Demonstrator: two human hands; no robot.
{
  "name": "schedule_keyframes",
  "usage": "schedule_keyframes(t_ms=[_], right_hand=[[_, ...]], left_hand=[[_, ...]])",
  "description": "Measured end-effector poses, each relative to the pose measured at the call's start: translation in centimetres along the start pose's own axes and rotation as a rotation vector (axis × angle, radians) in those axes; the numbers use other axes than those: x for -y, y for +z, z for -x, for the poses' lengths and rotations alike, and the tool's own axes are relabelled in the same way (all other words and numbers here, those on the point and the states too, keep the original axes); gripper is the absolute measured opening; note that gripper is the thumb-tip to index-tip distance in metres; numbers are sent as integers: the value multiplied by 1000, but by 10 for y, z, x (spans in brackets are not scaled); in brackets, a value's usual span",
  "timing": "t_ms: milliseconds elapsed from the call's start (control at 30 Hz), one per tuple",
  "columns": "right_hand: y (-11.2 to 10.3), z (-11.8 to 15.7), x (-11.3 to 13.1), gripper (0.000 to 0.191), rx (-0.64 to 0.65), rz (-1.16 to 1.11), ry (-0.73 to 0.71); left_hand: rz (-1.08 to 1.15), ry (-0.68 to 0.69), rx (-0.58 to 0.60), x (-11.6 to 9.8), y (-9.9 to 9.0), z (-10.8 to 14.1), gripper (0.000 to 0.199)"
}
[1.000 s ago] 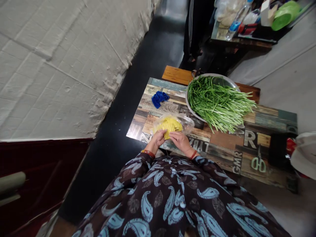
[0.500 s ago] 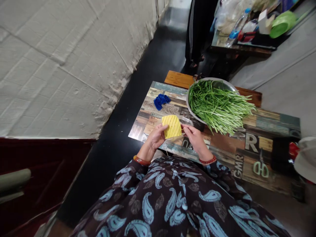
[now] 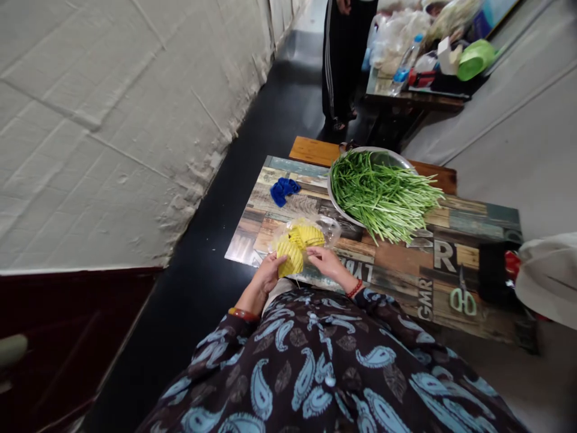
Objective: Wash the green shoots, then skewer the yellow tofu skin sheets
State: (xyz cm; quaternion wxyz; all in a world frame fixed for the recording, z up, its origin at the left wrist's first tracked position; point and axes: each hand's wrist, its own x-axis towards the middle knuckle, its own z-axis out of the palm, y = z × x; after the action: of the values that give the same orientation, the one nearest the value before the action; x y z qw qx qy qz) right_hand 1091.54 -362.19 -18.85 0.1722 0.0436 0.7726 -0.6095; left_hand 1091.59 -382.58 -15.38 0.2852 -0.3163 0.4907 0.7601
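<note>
My left hand grips a yellow pineapple piece with diagonal grooves, just over the table's near edge. A thin stick shows below that piece. Behind it, another grooved pineapple piece lies in clear plastic on the table. To the right of the held piece is my right hand. Its thumb and forefinger are pinched together close to the pineapple; what they hold, if anything, is too small to make out.
A steel bowl heaped with green stalks stands on the patterned table. Also there are a blue cloth, scissors and a pale hat. Beyond, a person stands beside a cluttered table.
The held pineapple piece has moved left and nearer my body, uncovering the second piece behind it. My right hand has moved left and nearer my body too. The whole view has shifted slightly.
</note>
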Motion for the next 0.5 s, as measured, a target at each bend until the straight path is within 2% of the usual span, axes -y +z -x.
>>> schedule_keyframes(t_ms=[100, 200, 300, 400, 500], right_hand=[[-12, -9, -7, 22, -18, 19, 26], [-19, -18, -11, 22, -32, 13, 42], [-11, -17, -12, 23, 7, -23, 74], [4, -8, -11, 34, 47, -79, 109], [10, -7, -10, 47, 5, -124, 131]], left_hand=[[19, -8, -28, 3, -16, 5, 24], [43, -2, -32, 5, -21, 6, 24], [72, 19, 45, 9, -11, 2, 23], [85, 20, 157, 13, 8, -5, 28], [74, 11, 202, 15, 23, -15, 33]])
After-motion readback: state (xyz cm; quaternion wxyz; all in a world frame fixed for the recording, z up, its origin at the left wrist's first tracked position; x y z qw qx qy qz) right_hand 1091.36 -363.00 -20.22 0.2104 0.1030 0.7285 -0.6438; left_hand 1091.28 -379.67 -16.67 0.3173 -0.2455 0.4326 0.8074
